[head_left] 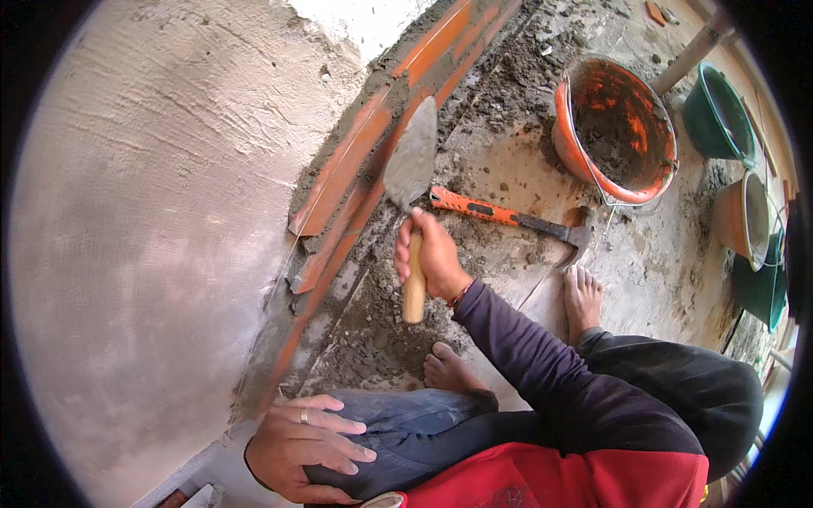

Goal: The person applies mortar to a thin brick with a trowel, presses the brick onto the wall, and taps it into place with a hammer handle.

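My right hand [434, 256] is wrapped round the wooden handle of a trowel [412, 161]. Its grey, mortar-smeared blade points up and away, over the edge of a low course of orange bricks [347, 173] along the wall's foot. Resting on my bent left knee is my left hand [309, 449], fingers spread and holding nothing; a ring shows on one finger. A claw hammer [495, 213] with an orange and black grip lies on the floor just right of the trowel. Beyond it stands an orange bucket [573, 152] with wet mortar inside and on its walls.
The plastered wall [152, 254] fills the left side. Crumbled mortar [373, 347] litters the floor beside the bricks. At the far right stand a green bucket [707, 127], a tan bucket [732, 216] and another green bucket [754, 292]. A pole [690, 55] leans behind the orange bucket.
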The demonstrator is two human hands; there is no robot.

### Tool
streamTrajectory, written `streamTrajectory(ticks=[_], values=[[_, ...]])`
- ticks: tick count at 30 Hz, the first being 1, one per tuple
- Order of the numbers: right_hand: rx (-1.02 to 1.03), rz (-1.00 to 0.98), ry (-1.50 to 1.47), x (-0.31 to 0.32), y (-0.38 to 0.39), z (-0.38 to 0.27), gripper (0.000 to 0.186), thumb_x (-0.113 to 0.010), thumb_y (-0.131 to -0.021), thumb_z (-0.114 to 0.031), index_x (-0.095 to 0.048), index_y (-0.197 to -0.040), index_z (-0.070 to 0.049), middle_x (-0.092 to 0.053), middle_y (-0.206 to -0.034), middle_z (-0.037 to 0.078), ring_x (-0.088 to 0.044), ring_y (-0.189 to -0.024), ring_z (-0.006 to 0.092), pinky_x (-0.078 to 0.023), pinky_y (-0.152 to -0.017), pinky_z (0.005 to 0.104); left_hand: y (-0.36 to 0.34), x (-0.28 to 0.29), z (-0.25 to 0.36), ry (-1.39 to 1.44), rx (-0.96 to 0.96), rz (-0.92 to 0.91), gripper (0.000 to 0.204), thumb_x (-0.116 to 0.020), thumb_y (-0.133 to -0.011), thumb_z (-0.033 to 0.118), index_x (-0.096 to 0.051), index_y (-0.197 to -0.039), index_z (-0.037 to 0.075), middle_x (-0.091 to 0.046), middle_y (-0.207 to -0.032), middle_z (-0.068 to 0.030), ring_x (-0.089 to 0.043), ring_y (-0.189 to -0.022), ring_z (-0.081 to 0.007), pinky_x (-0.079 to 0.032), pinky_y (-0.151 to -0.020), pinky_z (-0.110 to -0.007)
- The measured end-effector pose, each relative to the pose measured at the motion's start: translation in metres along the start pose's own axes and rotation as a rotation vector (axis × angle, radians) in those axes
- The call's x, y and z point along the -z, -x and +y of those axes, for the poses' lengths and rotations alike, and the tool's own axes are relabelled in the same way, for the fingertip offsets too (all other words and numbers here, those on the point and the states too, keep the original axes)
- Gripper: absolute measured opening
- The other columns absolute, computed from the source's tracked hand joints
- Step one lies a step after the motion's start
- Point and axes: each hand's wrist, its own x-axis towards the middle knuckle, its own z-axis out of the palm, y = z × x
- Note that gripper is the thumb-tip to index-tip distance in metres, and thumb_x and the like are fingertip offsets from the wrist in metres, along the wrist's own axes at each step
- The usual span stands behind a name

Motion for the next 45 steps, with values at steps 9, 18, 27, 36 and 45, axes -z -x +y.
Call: streamTrajectory(ticks=[9,18,27,36,45], values=[[0.189,0.245,0.177,-0.029,-0.024,-0.001,0.034,-0.043,-0.101,-0.038,-0.046,-0.084,-0.009,-0.048,-0.065,0.003,-0.048,-0.052,0.0146,-0.044,-0.048,0.0302,0.002,-0.001,0.009,-0.010,0.017,0.005,0.031,-0.086,-0.066,0.041,-0.068,-0.075,0.017,-0.074,-0.098,0.0022,-0.068,-0.101,-0.0219,-0.049,-0.090,-0.042],[0.309,0.272,0.325,-0.057,-0.024,0.002,0.034,-0.044,-0.102,-0.039,-0.044,-0.089,-0.008,-0.049,-0.071,0.002,-0.051,-0.057,0.0124,-0.046,-0.052,0.0292,0.008,-0.005,0.010,-0.024,-0.003,0.037,0.032,-0.086,-0.066,0.041,-0.067,-0.074,0.017,-0.074,-0.098,0.0027,-0.069,-0.101,-0.0215,-0.050,-0.088,-0.042],[0.335,0.269,0.438,-0.063,-0.010,-0.007,0.033,-0.043,-0.103,-0.037,-0.044,-0.089,-0.007,-0.049,-0.070,0.002,-0.050,-0.056,0.0118,-0.046,-0.051,0.0290,0.008,-0.004,0.011,-0.046,-0.016,0.043,0.033,-0.088,-0.064,0.041,-0.067,-0.075,0.017,-0.074,-0.098,0.0027,-0.069,-0.100,-0.0217,-0.051,-0.087,-0.041],[0.280,0.097,0.371,-0.045,0.003,-0.002,0.033,-0.042,-0.102,-0.035,-0.044,-0.084,-0.007,-0.047,-0.063,0.003,-0.048,-0.050,0.0136,-0.042,-0.047,0.0288,0.005,-0.002,0.006,-0.059,-0.056,0.046,0.033,-0.087,-0.065,0.040,-0.067,-0.076,0.016,-0.074,-0.098,0.0016,-0.069,-0.100,-0.0218,-0.051,-0.086,-0.041],[0.116,0.020,0.299,0.003,0.050,-0.092,0.020,-0.045,-0.088,-0.028,-0.048,-0.091,-0.009,-0.050,-0.067,0.006,-0.050,-0.055,0.0184,-0.045,-0.049,0.0335,-0.003,0.003,-0.003,-0.028,-0.139,0.103,0.029,-0.084,-0.068,0.036,-0.067,-0.078,0.015,-0.074,-0.099,0.0000,-0.069,-0.098,-0.0222,-0.051,-0.086,-0.041]])
